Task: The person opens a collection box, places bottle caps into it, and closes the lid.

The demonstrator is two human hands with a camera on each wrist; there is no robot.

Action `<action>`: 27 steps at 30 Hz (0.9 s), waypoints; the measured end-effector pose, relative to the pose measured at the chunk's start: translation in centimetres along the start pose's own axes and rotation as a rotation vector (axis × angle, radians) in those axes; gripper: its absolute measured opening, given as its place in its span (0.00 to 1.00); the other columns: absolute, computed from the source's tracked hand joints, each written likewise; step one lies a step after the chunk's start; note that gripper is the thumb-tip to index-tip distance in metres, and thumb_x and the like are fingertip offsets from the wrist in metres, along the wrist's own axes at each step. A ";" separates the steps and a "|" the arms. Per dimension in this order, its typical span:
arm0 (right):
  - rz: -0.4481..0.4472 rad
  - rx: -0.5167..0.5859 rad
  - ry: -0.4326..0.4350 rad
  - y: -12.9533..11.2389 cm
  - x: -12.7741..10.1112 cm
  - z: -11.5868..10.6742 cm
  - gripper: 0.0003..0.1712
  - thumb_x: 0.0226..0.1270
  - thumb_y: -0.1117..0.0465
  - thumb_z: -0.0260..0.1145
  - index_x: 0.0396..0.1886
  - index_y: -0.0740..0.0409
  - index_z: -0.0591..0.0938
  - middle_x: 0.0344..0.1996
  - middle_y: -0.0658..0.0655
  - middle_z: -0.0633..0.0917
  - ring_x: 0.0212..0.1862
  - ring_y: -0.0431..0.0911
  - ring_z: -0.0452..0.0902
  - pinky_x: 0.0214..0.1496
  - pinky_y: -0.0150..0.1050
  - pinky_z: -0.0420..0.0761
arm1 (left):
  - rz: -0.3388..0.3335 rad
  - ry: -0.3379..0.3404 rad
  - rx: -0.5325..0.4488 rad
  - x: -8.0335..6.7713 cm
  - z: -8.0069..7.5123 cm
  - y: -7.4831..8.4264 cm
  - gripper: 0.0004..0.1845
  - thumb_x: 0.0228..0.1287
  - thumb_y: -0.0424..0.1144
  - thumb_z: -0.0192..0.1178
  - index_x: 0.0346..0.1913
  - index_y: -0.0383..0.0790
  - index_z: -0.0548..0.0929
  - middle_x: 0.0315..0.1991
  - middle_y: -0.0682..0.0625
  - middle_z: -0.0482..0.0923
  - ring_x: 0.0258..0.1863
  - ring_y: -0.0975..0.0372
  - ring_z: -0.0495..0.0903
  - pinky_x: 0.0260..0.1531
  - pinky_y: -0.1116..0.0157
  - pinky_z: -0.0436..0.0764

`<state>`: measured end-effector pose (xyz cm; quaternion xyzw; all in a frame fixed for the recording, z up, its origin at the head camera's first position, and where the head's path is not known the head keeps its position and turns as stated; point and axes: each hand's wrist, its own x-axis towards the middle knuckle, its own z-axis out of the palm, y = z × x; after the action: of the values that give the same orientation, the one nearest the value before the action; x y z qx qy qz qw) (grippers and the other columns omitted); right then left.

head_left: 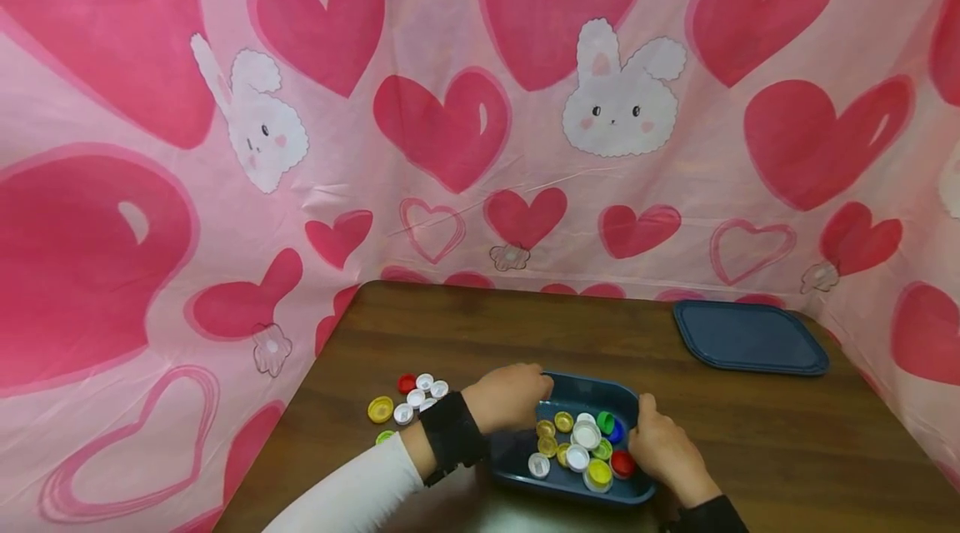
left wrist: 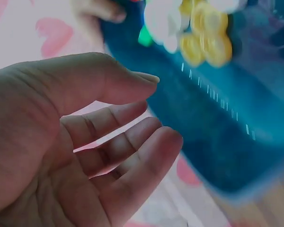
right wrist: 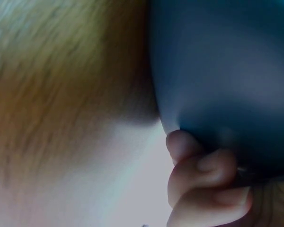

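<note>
A dark blue tray (head_left: 588, 391) holds several bottle caps: white (head_left: 586, 434), yellow (head_left: 598, 475), red (head_left: 622, 463), green and blue. My right hand (head_left: 667, 445) grips the tray's right end, thumb at the rim. In the right wrist view its curled fingers (right wrist: 203, 198) lie against the tray's outside. At the tray's far left corner is my left hand (head_left: 510, 398), reaching over the rim. The left wrist view shows its thumb and fingers apart with nothing between them, fingertips close to the tray's edge (left wrist: 217, 156).
On the wooden table (head_left: 465, 325), left of the tray, lie a yellow cap (head_left: 380, 410), a red cap (head_left: 407, 383) and several white caps (head_left: 403, 414). My left forearm partly hides a green cap (head_left: 385, 436). A flat dark blue tray or lid (head_left: 750, 337) lies at the back right, near a heart-patterned curtain (head_left: 442, 133).
</note>
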<state>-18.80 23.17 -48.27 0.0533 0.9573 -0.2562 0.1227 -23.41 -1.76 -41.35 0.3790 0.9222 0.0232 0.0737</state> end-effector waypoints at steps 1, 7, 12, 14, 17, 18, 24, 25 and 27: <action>-0.001 -0.001 0.001 0.0 0.0 0.0 0.25 0.69 0.64 0.56 0.59 0.72 0.61 0.34 0.65 0.79 0.30 0.54 0.75 0.30 0.47 0.75 | -0.025 0.020 -0.014 -0.3 -0.4 -0.5 0.16 0.55 0.41 0.76 0.47 0.46 0.88 0.38 0.55 0.81 0.34 0.67 0.77 0.36 0.69 0.81; 0.025 -0.008 -0.008 0.0 0.1 -0.4 0.26 0.69 0.63 0.56 0.59 0.73 0.60 0.35 0.66 0.79 0.30 0.54 0.75 0.30 0.47 0.76 | -0.145 0.098 -0.115 -2.5 -1.5 -4.6 0.18 0.53 0.37 0.76 0.48 0.41 0.86 0.40 0.50 0.80 0.37 0.61 0.79 0.38 0.65 0.84; 0.034 -0.006 -0.017 0.0 0.2 -0.4 0.25 0.70 0.63 0.57 0.59 0.72 0.60 0.35 0.66 0.78 0.30 0.54 0.75 0.29 0.46 0.76 | -0.224 0.152 -0.168 -4.2 -1.0 -8.5 0.18 0.53 0.35 0.75 0.48 0.38 0.84 0.41 0.47 0.80 0.41 0.55 0.81 0.44 0.58 0.84; 0.022 -0.010 -0.012 0.0 0.2 -0.4 0.25 0.69 0.63 0.57 0.58 0.73 0.61 0.34 0.66 0.79 0.30 0.54 0.75 0.30 0.47 0.76 | -0.258 0.163 -0.191 -4.9 -0.7 -9.9 0.18 0.52 0.33 0.74 0.47 0.37 0.84 0.41 0.46 0.80 0.42 0.54 0.81 0.46 0.55 0.83; 0.007 -0.008 -0.013 0.1 0.2 -0.2 0.24 0.69 0.63 0.57 0.58 0.72 0.61 0.34 0.65 0.79 0.30 0.54 0.75 0.30 0.47 0.75 | -0.313 0.166 -0.227 -5.8 -0.3 -11.7 0.17 0.51 0.31 0.73 0.45 0.36 0.83 0.41 0.44 0.80 0.41 0.53 0.80 0.46 0.54 0.82; 0.003 -0.005 -0.015 0.1 0.2 -0.2 0.24 0.69 0.63 0.56 0.58 0.72 0.61 0.33 0.65 0.78 0.30 0.53 0.74 0.31 0.47 0.75 | -0.333 0.164 -0.233 -6.1 -0.1 -12.2 0.17 0.52 0.31 0.73 0.45 0.36 0.83 0.41 0.44 0.80 0.41 0.54 0.79 0.46 0.54 0.82; 0.001 0.009 -0.031 0.1 0.2 -0.2 0.24 0.69 0.63 0.56 0.58 0.72 0.61 0.33 0.64 0.78 0.30 0.53 0.74 0.30 0.46 0.74 | -0.431 0.153 -0.265 -8.2 1.3 -14.2 0.19 0.50 0.31 0.73 0.47 0.34 0.83 0.42 0.44 0.81 0.38 0.56 0.76 0.44 0.55 0.81; 0.002 0.008 -0.031 0.0 0.2 -0.2 0.25 0.69 0.63 0.56 0.58 0.72 0.61 0.33 0.64 0.78 0.30 0.53 0.74 0.30 0.46 0.74 | -0.440 0.154 -0.271 -8.6 1.5 -14.4 0.19 0.49 0.31 0.73 0.47 0.34 0.84 0.41 0.44 0.80 0.37 0.56 0.76 0.44 0.55 0.81; 0.000 0.005 -0.028 0.0 0.1 -0.3 0.25 0.69 0.63 0.56 0.58 0.72 0.61 0.34 0.64 0.78 0.30 0.53 0.74 0.31 0.46 0.74 | -0.455 0.157 -0.281 -9.2 2.1 -14.8 0.20 0.47 0.31 0.75 0.46 0.34 0.84 0.38 0.44 0.80 0.36 0.56 0.75 0.42 0.55 0.81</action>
<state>-18.96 23.28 -48.07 0.0503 0.9549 -0.2593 0.1359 -26.86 -18.77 -43.82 0.1454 0.9742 0.1630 0.0570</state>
